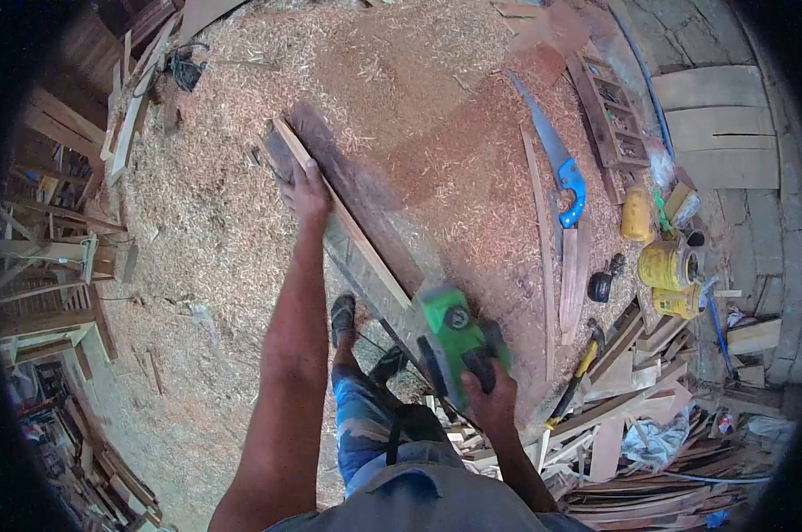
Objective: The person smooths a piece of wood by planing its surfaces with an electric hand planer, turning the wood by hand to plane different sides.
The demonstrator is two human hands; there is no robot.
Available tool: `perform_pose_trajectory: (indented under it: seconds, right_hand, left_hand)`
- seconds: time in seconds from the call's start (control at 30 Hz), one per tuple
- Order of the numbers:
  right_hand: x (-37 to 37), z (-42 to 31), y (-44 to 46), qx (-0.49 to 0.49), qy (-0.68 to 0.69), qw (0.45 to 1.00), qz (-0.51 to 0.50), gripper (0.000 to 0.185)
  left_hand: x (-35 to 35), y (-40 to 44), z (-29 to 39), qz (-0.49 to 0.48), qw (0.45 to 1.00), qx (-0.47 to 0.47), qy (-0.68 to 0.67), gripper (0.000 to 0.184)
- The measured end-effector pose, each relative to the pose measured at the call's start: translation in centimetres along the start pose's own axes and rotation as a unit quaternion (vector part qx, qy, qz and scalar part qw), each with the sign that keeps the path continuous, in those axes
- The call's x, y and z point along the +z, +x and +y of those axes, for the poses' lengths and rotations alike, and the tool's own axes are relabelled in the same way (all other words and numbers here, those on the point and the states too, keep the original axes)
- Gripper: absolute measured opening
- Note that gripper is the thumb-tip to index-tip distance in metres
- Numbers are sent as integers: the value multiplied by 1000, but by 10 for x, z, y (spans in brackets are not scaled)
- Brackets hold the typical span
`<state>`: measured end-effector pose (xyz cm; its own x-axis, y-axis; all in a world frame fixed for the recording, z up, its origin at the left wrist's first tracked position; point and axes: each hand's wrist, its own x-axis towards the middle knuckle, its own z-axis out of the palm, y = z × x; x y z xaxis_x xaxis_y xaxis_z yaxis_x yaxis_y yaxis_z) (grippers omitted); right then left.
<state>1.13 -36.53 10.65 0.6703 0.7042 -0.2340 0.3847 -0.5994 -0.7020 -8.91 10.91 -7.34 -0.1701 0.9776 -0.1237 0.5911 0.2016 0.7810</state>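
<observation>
A narrow light wooden strip point(365, 244) lies lengthwise along a dark wooden bench beam point(352, 264). My left hand point(307, 192) is closed round the strip near its far end. At the strip's near end, my right hand point(491, 397) grips the black rear handle of a green power planer point(453, 324). The planer's body rests over the end of the strip and hides it. Its underside cannot be seen.
Wood shavings point(223, 177) cover the floor. To the right lie a blue-handled saw point(572, 191), a compartmented wooden box point(615, 124), yellow containers point(662, 264), a hammer point(576, 379) and piled offcuts point(631, 399). More timber point(50, 310) stands at the left.
</observation>
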Motion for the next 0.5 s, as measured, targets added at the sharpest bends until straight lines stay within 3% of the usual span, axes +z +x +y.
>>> perform_pose_trajectory:
  seconds: [0.07, 0.17, 0.3, 0.37, 0.43, 0.5]
  right_hand:
    - [19, 12, 10, -78, -46, 996, 7, 43]
    - [32, 5, 28, -91, -42, 995, -28, 48]
    - [52, 9, 36, -101, -100, 990, -1, 59]
    - [48, -5, 40, -62, -65, 995, -34, 58]
    - [52, -8, 46, -89, -81, 993, -15, 55]
    - [53, -21, 54, -73, -75, 994, -20, 53]
  left_hand:
    - [-7, 18, -3, -57, 992, -12, -108, 71]
    - [-6, 43, -12, -141, 954, -73, -255, 69]
    - [-8, 41, -13, -167, 922, -40, -347, 81]
    - [-1, 44, -23, -161, 931, -8, -327, 82]
    - [-1, 44, -27, -147, 944, 20, -294, 83]
    - [1, 41, -27, -138, 954, 3, -267, 82]
